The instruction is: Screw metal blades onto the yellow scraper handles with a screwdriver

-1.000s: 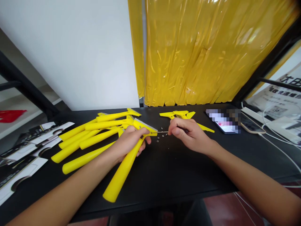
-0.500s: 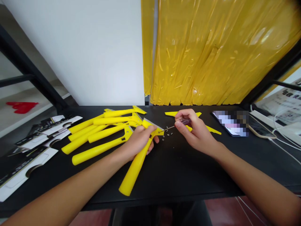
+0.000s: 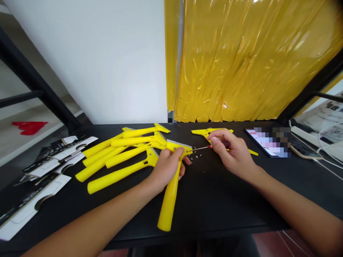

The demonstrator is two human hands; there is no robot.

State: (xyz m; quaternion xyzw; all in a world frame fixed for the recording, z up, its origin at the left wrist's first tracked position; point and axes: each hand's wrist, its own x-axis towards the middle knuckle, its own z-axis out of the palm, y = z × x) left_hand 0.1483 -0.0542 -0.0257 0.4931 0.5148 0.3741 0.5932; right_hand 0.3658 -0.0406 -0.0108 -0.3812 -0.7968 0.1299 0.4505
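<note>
My left hand [image 3: 168,168] is shut around the neck of a yellow-handled scraper [image 3: 169,203], whose metal-edged head [image 3: 178,146] points away from me and whose handle runs down toward the table's front edge. My right hand [image 3: 232,154] pinches a small red-handled screwdriver [image 3: 203,147], its thin shaft reaching left to the scraper's head. Tiny loose screws [image 3: 195,157] lie on the table just below the tip. Several more yellow scrapers [image 3: 125,153] lie heaped left of my left hand. Loose yellow scraper heads [image 3: 210,132] lie partly hidden behind my right hand.
The black table [image 3: 214,203] holds a phone [image 3: 268,142] with a blurred screen at the right. Printed card packaging [image 3: 48,167] is stacked at the left. A yellow plastic sheet [image 3: 241,60] hangs behind the table. A power strip [image 3: 308,137] and white cables sit at the far right.
The scraper handle has swung from slanting down-left to nearly straight toward me. The screwdriver now lies more level, and the whole view has drifted slightly as my head moved.
</note>
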